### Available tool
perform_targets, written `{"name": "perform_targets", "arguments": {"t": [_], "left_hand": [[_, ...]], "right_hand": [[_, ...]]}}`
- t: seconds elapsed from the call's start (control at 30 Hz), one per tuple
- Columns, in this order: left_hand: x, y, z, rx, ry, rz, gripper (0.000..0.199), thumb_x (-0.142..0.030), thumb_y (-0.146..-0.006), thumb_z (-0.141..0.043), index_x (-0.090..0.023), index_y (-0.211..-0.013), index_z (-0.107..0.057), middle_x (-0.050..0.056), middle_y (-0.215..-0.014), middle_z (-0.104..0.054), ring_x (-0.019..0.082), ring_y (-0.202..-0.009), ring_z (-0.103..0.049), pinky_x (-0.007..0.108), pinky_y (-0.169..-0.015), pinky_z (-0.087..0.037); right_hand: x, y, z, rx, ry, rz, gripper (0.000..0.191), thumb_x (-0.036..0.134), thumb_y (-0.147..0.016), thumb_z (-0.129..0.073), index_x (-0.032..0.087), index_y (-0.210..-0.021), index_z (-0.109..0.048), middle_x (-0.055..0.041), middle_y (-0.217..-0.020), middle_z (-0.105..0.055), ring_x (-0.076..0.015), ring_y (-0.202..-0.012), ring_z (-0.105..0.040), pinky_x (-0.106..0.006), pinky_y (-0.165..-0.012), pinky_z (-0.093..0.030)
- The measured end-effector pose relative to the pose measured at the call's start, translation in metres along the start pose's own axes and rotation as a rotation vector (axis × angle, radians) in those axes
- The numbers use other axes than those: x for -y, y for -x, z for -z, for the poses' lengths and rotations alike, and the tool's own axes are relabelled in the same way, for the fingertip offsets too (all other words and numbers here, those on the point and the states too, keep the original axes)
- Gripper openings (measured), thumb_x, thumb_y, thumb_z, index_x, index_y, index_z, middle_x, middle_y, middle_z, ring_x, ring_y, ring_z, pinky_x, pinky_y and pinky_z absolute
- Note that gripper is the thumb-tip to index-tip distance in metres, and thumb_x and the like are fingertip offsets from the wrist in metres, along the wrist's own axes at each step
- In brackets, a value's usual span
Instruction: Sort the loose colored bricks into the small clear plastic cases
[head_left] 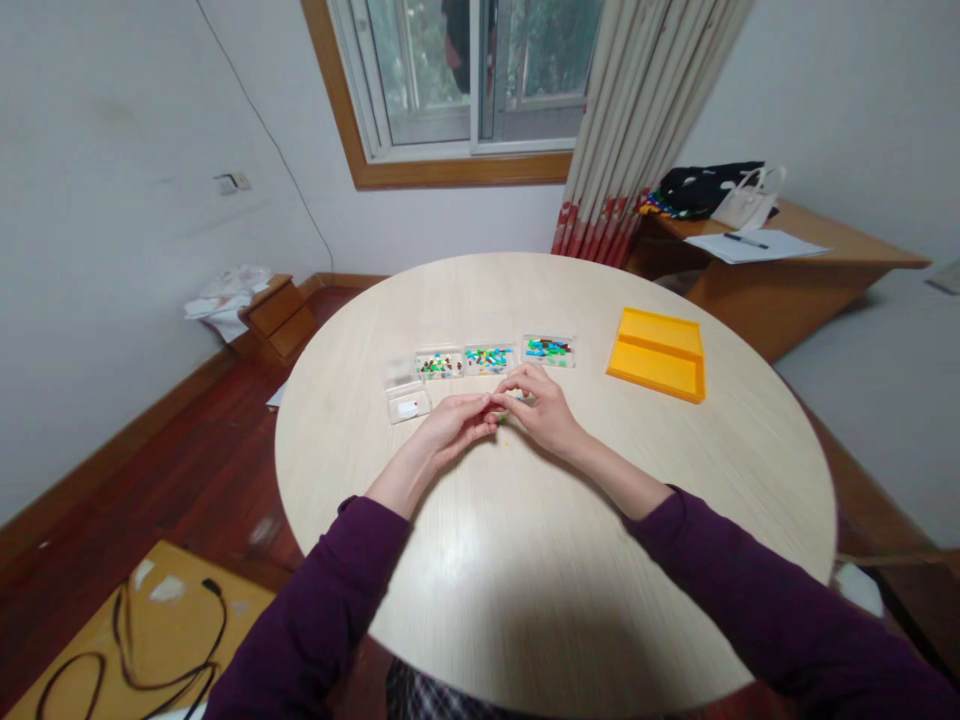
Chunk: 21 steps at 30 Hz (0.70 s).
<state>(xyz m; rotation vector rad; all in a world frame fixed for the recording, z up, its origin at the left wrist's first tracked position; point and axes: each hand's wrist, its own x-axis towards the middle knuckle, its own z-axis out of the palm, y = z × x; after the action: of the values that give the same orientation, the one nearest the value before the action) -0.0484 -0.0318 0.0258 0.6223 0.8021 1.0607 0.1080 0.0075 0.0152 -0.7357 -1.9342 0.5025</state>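
Over the middle of the round table, my left hand [456,422] and my right hand [546,412] meet at the fingertips. Both are closed in a pinch, and what they hold is mostly hidden. A bit of green [502,419] shows beneath the fingers, too small to name. Just below lies a tiny yellow piece [507,442] on the tabletop. Behind my hands stand three clear boxes of small coloured pieces: a left box [439,364], a middle box [489,359] and a right box [549,350]. By my left hand is a small clear case [409,405] with something white inside.
A yellow divided tray [658,353] lies on the right of the pale round table [600,580]. Behind it, a wooden desk [847,240] carries a white bag [748,203], papers and a pen. A black cable [161,680] lies on a board at lower left.
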Motion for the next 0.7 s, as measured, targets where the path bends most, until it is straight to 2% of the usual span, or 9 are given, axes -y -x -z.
{"name": "perform_targets", "arguments": {"t": [0.13,0.3,0.47,0.6,0.7], "left_hand": [[0.003,-0.005,0.004,0.006,0.05,0.007,0.006,-0.01,-0.07,-0.073,-0.006,-0.071,-0.068,0.004,-0.065,-0.063,0.006,-0.056,-0.055,0.017,-0.057,-0.046],[0.001,-0.007,0.005,0.016,0.069,0.015,0.016,-0.01,-0.06,-0.08,-0.007,-0.069,-0.067,0.001,-0.063,-0.061,0.004,-0.054,-0.052,0.016,-0.055,-0.043],[-0.002,-0.006,0.008,0.016,-0.003,0.006,0.019,-0.013,-0.06,-0.081,-0.008,-0.07,-0.065,0.001,-0.063,-0.062,0.005,-0.053,-0.052,0.017,-0.055,-0.042],[-0.007,-0.005,0.009,-0.007,0.011,-0.048,0.017,-0.012,-0.065,-0.076,-0.008,-0.063,-0.06,-0.001,-0.057,-0.056,0.003,-0.048,-0.048,0.016,-0.049,-0.038],[-0.012,-0.003,0.009,-0.081,0.049,-0.075,0.014,-0.007,-0.069,-0.071,-0.008,-0.063,-0.058,0.0,-0.059,-0.056,0.002,-0.047,-0.046,0.015,-0.048,-0.038]], "right_hand": [[-0.004,0.001,-0.001,-0.009,-0.008,0.032,0.012,0.027,-0.084,-0.064,0.021,-0.075,-0.069,-0.0021,-0.075,-0.059,-0.0173,-0.078,-0.053,-0.033,-0.073,-0.043],[-0.003,0.003,-0.003,-0.028,0.035,0.068,0.01,0.028,-0.084,-0.065,0.024,-0.079,-0.073,-0.0026,-0.078,-0.062,-0.0179,-0.08,-0.055,-0.035,-0.076,-0.044],[-0.004,0.003,-0.001,-0.006,0.082,0.127,0.013,0.03,-0.086,-0.063,0.025,-0.086,-0.074,-0.0046,-0.086,-0.066,-0.0193,-0.085,-0.057,-0.036,-0.077,-0.045],[-0.011,0.0,0.008,-0.005,0.097,0.047,0.014,0.03,-0.085,-0.063,0.026,-0.094,-0.074,-0.0043,-0.088,-0.07,-0.0199,-0.084,-0.059,-0.038,-0.081,-0.044],[-0.018,-0.001,0.015,-0.019,0.093,-0.025,0.012,0.028,-0.085,-0.062,0.024,-0.085,-0.074,-0.0042,-0.082,-0.071,-0.0194,-0.078,-0.06,-0.038,-0.079,-0.045]]}}
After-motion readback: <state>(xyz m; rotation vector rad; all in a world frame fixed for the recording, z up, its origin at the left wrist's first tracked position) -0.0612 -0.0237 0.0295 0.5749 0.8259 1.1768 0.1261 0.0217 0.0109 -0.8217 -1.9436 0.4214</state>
